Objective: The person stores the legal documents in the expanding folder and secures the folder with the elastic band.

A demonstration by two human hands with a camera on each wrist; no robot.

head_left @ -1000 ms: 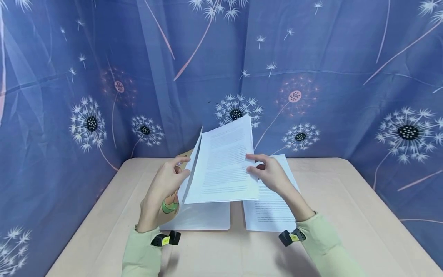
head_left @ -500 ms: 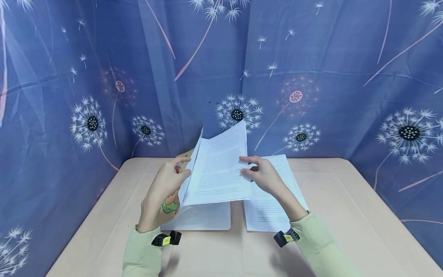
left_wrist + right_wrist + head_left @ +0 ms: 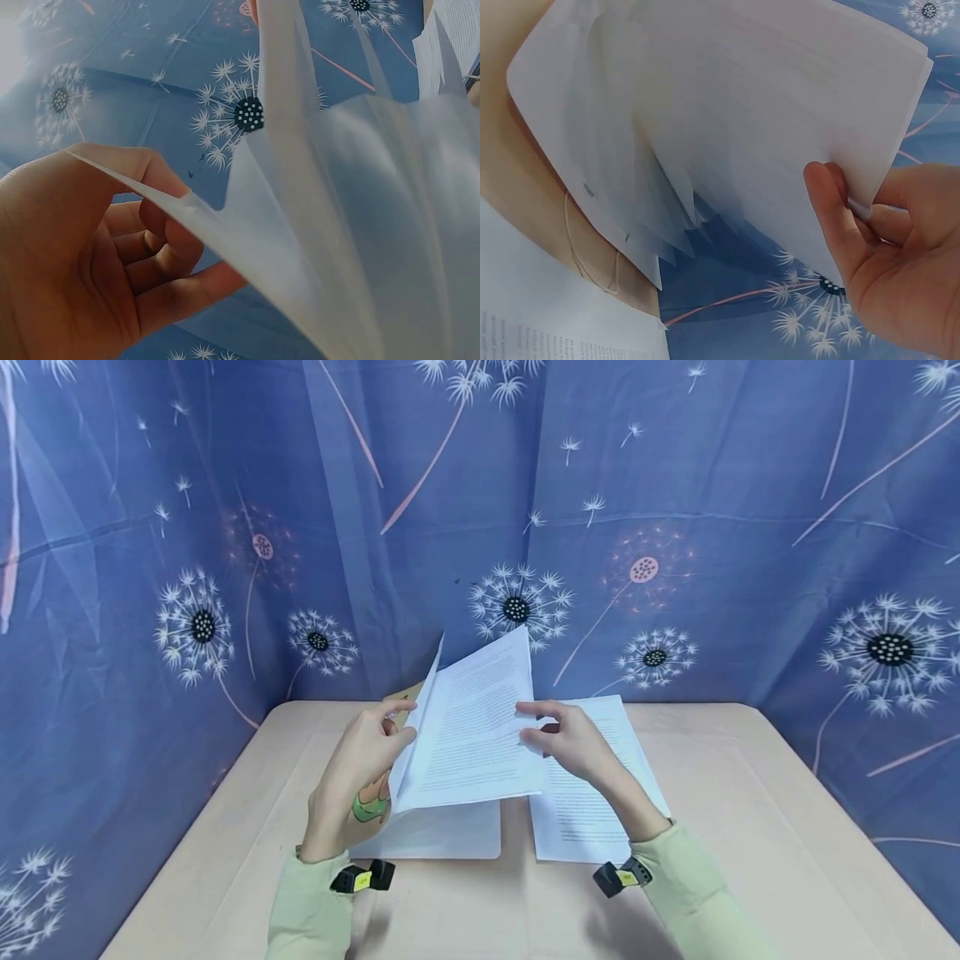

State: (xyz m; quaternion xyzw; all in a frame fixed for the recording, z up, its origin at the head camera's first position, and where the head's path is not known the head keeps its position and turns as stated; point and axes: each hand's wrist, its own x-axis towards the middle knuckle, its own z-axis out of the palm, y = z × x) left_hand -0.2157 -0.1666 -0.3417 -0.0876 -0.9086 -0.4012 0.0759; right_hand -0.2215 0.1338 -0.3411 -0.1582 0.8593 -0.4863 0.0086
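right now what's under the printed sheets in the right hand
Under the printed sheets, the head view shows the near part of a white panel on the table. From there, the sheets hide its far part and anything on it.

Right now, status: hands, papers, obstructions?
Left hand grips white panel of tan cartoon-printed folder. Right hand pinches printed white paper sheets. Separate printed white paper flat on beige table; no obstruction visible.

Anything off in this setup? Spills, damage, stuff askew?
No spill or damage that I can see. One oddity: in the right wrist view, a thin cord loop sticks out past the edge of the folder, possibly just its closure. The raised papers are tilted, but the right hand holds them.
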